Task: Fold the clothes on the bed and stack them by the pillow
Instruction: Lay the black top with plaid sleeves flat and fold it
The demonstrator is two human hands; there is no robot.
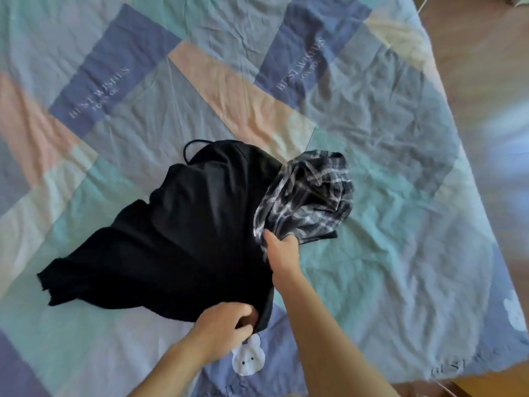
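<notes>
Patchwork bedspread (386, 196) carries the words "BEST WISHES" on its dark blue squares, and a black garment (177, 230) lies spread across its middle with a crumpled plaid shirt (309, 199) touching its right edge. Left hand (226, 325) pinches the black garment's near hem, fingers closed on the cloth. Right hand (282, 253) is clenched around the plaid shirt's lower edge.

Left hand (226, 322) is curled closed near the body, knuckles up, forearm bare. Right hand (282, 253) reaches farther out, arm extended, fingers clenched.
</notes>
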